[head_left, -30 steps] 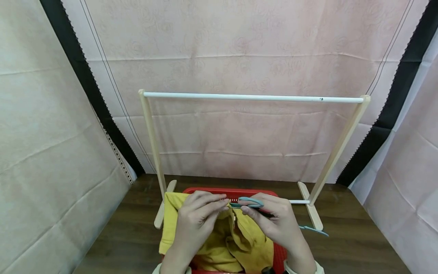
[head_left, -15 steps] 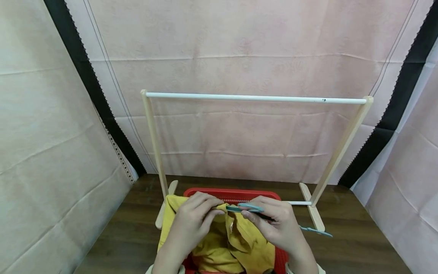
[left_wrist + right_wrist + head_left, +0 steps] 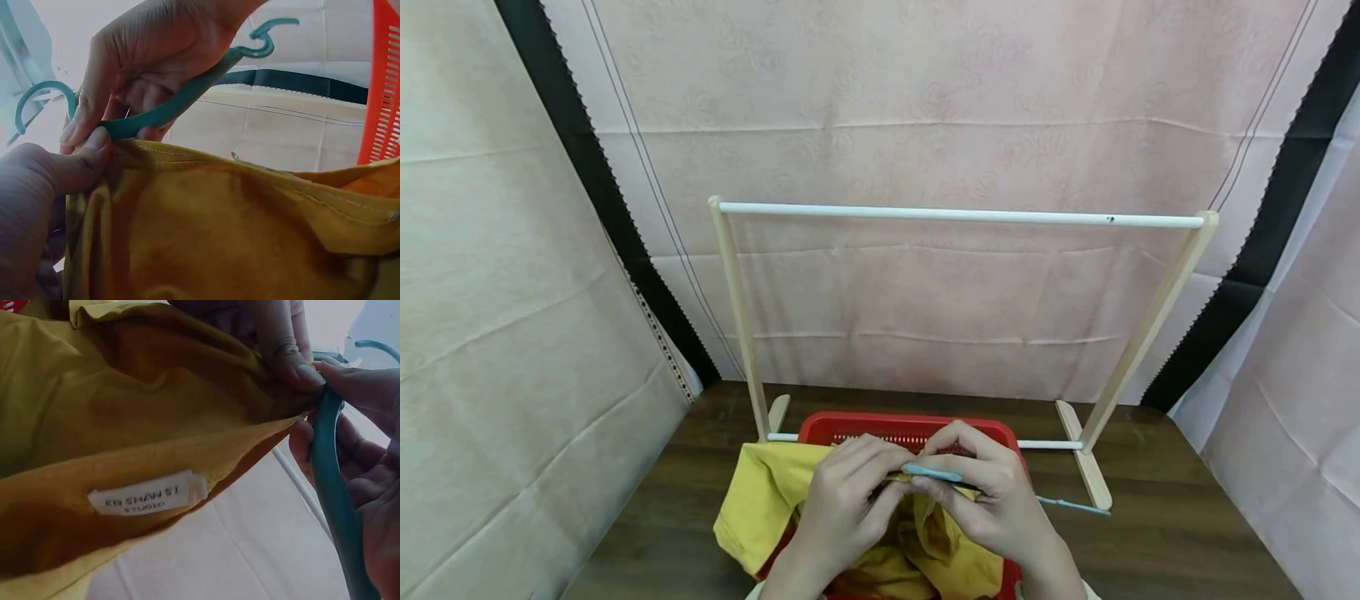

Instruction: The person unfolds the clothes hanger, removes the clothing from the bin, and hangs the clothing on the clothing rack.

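A yellow garment (image 3: 767, 492) lies partly over the red basket, one part spread over its left side. My left hand (image 3: 853, 496) pinches a corner of its hemmed edge between thumb and fingers. My right hand (image 3: 992, 492) grips a teal plastic clothes hanger (image 3: 181, 103) near one end, fingertips touching the left hand's. In the right wrist view, that hanger end meets the pinched cloth; the fingers hide the exact contact. A white label (image 3: 147, 494) shows inside the garment's edge. In the left wrist view, a curled hook shows at each end of the visible hanger.
Behind the hands, a red basket (image 3: 880, 418) with slotted walls stands on the dark wooden table (image 3: 1150, 508). A rack stands around it, with a white top bar (image 3: 925, 212), pale wooden posts and a lower bar. Pale fabric walls (image 3: 535, 317) enclose the table.
The hands have come together, the right moving left with the hanger and the left slightly right. The garment's left part has spread further left and down.
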`<action>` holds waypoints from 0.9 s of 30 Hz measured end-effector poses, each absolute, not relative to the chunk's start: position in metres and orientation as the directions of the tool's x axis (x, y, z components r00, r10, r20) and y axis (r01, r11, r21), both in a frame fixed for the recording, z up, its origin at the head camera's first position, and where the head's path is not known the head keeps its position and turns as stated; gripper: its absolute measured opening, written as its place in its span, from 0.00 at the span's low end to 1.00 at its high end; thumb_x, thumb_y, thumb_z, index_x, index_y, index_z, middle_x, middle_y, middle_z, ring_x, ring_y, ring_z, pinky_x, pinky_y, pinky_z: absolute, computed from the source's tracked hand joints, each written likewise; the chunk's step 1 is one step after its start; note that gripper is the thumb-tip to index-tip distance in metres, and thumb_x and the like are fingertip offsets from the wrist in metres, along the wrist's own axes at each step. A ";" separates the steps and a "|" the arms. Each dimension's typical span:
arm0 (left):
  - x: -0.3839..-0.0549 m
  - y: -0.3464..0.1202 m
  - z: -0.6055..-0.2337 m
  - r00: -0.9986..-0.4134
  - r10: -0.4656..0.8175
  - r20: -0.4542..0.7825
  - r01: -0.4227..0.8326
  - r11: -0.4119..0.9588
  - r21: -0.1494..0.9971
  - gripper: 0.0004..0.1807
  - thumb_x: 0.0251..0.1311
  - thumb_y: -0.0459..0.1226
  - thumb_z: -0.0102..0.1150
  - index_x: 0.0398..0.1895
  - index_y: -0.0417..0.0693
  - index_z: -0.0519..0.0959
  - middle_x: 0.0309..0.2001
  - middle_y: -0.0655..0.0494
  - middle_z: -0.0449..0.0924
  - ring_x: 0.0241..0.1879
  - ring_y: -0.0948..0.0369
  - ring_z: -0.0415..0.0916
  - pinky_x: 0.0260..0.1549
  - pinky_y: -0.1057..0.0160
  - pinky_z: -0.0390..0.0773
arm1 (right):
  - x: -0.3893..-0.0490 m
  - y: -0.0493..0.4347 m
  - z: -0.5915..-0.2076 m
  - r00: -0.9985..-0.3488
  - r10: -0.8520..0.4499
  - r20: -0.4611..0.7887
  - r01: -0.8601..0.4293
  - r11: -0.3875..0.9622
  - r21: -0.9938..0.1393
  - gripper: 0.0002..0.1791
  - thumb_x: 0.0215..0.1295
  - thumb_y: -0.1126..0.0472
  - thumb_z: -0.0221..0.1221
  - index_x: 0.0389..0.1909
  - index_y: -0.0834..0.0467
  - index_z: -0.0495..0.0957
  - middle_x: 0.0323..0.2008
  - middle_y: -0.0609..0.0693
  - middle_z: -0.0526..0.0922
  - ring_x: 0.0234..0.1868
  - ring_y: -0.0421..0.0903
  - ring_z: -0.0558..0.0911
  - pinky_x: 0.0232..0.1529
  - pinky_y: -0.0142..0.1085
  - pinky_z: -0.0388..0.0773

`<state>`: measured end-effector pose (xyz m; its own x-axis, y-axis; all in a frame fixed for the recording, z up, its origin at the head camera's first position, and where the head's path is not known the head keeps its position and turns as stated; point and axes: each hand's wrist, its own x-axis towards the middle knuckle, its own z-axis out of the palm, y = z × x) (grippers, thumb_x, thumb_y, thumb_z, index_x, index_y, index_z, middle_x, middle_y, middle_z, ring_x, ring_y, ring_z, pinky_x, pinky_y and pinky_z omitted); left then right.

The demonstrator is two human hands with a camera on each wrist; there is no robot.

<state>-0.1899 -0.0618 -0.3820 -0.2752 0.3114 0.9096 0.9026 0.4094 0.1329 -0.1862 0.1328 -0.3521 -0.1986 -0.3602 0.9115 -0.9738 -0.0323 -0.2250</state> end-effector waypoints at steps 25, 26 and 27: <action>-0.188 -0.076 -0.377 -0.402 0.202 0.893 0.781 0.585 0.219 0.10 0.60 0.46 0.71 0.39 0.53 0.84 0.33 0.65 0.84 0.19 0.73 0.71 0.17 0.77 0.70 | -0.183 0.138 -0.345 -0.326 -0.313 0.892 -0.942 0.192 -0.277 0.11 0.64 0.68 0.67 0.46 0.63 0.82 0.43 0.55 0.81 0.41 0.48 0.81 0.45 0.28 0.79; -0.188 -0.078 -0.376 -0.410 0.189 0.892 0.773 0.591 0.231 0.11 0.59 0.47 0.71 0.39 0.53 0.84 0.34 0.64 0.84 0.19 0.73 0.71 0.16 0.78 0.68 | -0.184 0.141 -0.346 -0.333 -0.296 0.895 -0.938 0.201 -0.282 0.11 0.63 0.70 0.67 0.46 0.63 0.82 0.42 0.55 0.81 0.40 0.48 0.81 0.45 0.28 0.78; -0.189 -0.079 -0.376 -0.416 0.175 0.892 0.766 0.596 0.240 0.11 0.59 0.46 0.72 0.39 0.53 0.84 0.34 0.64 0.85 0.18 0.73 0.70 0.15 0.78 0.66 | -0.185 0.144 -0.347 -0.342 -0.287 0.895 -0.934 0.208 -0.290 0.11 0.62 0.71 0.67 0.46 0.63 0.83 0.41 0.54 0.82 0.40 0.48 0.82 0.46 0.28 0.78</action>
